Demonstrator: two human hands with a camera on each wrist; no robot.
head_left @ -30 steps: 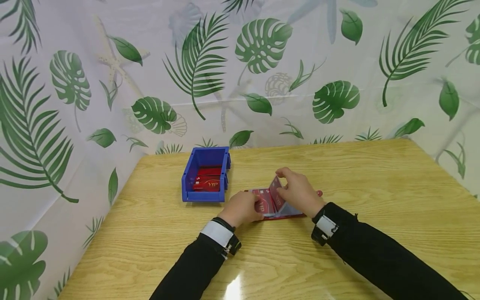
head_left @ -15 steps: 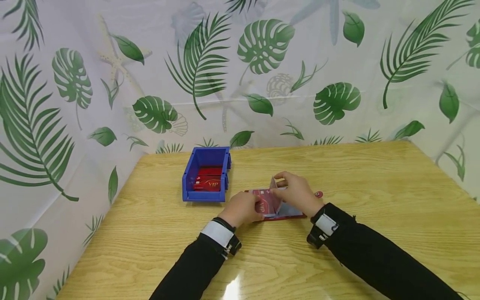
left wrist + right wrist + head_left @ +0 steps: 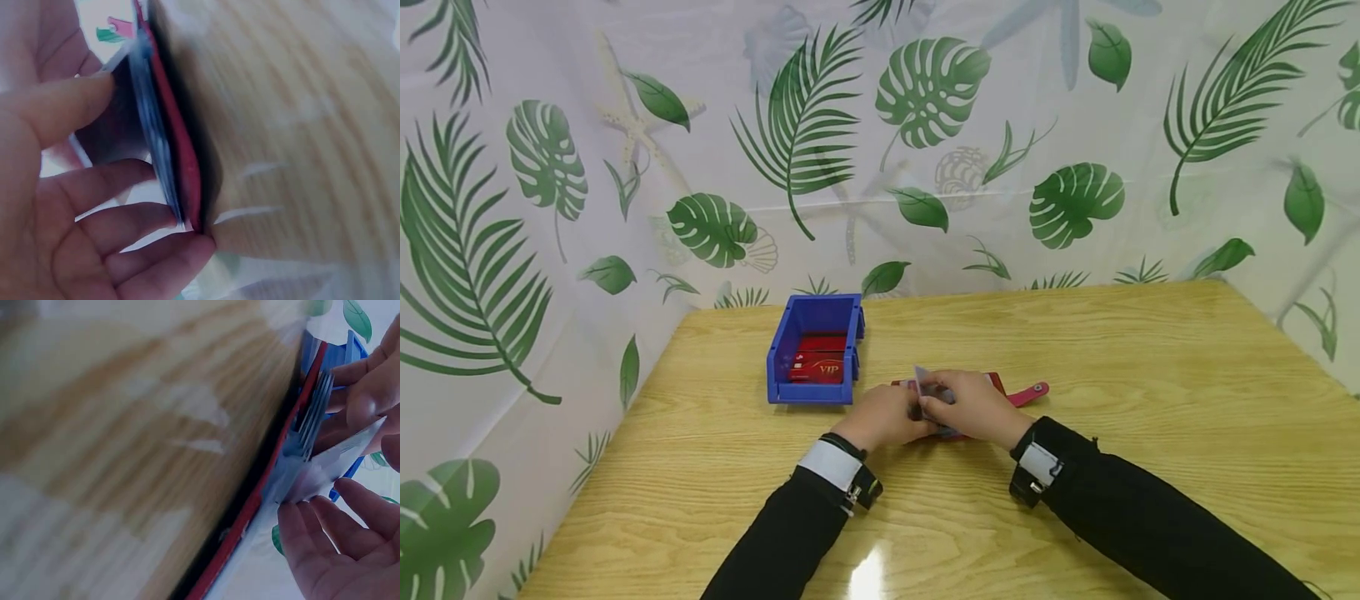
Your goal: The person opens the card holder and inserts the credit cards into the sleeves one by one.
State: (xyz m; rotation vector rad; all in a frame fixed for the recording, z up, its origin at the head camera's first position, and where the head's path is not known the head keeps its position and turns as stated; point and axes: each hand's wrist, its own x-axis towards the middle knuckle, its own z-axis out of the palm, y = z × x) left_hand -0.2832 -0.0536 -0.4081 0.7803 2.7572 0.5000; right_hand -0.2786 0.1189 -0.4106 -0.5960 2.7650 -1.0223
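A red card holder with a stack of clear plastic sleeves lies open on the table, mostly behind my hands in the head view. My left hand holds its left side, fingers curled round the edge and thumb over the inner pages. One sleeve page stands raised from the stack, leaning toward my left thumb. My right hand holds this page, with fingertips at its outer edge in the right wrist view. A pink strap with a snap sticks out at the holder's right.
A blue bin stands behind and left of the hands, with several red VIP cards inside. The wooden table reaches back to a leaf-printed cloth.
My right hand has moved left and turned the raised page over toward my left hand. More of the strap now shows at the right. The left hand has stayed in place.
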